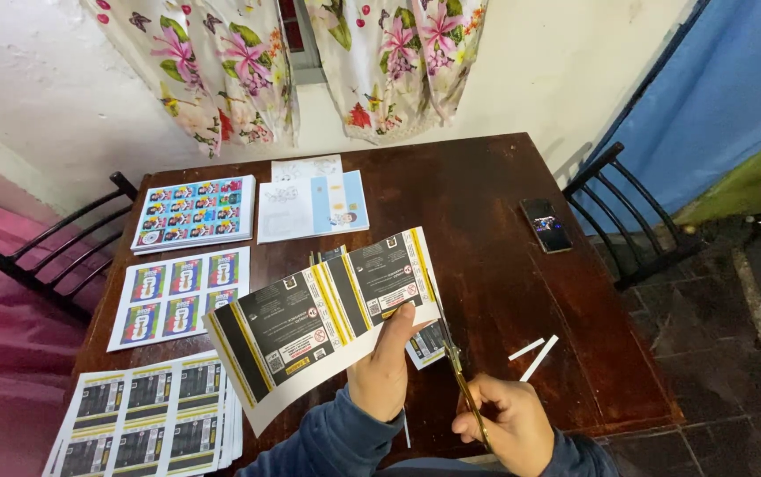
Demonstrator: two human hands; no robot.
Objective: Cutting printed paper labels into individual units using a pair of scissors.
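Seen from the head camera, a person seated at a dark wooden table (486, 221) trims a printed sheet of black-and-yellow labels (323, 318). The left hand (382, 371) lifts the sheet off the tabletop at centre, thumb pressed on its lower edge and fingers pinching from beneath, apparently to keep the paper taut and tilted toward the blades. The right hand (508, 424), at 5 o'clock, is curled shut around the handles of gold-coloured scissors (460, 375), whose blades point up toward the sheet's right-hand edge. Two thin white paper offcuts (535, 353) lie just beside the scissors at 3 o'clock of them. Further label sheets appear sorted by kind on the table's left side: a stack of black-and-yellow sheets (146, 415) at 8 o'clock, a sheet of colourful labels (177, 296) at 9 o'clock, a stack of multicoloured sheets (193, 214) at 10 o'clock, and light-blue-and-white printed sheets (314, 205) at 11 o'clock. A smartphone (546, 224) rests well apart at 2 o'clock.
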